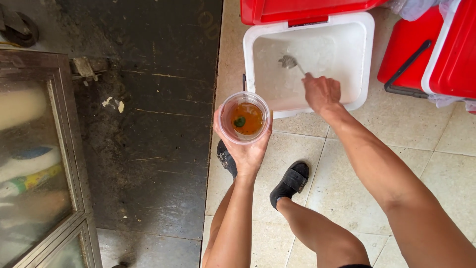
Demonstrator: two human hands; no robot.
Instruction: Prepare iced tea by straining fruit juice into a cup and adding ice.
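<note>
Hands were both busy over the tiled floor (446, 149). The left hand (245, 149) was curled from below around a clear plastic cup (244, 118), fingers wrapped up its sides, holding it upright just in front of the white cooler box (364, 59). The cup held an amber-orange liquid with a small dark green piece floating near the middle. The right hand (322, 93) was closed in a fist around the thin handle of a metal scoop (289, 61), reaching down into the open cooler box; the scoop's bowl lay toward the far left of the box's interior, which looked pale and icy, though what exactly filled it could not be told. The cooler's red lid (297, 9) stood raised at its far edge. To the right sat a second red cooler (453, 49) with a black handle, partly draped with clear plastic. Below the cup stood the person's feet in black sandals (290, 181), one largely hidden under the left forearm. To the left of the tiles ran a dark, stained mat (148, 124), and further left stood a glass-fronted cabinet (39, 164) with blurred goods behind its pane.
</note>
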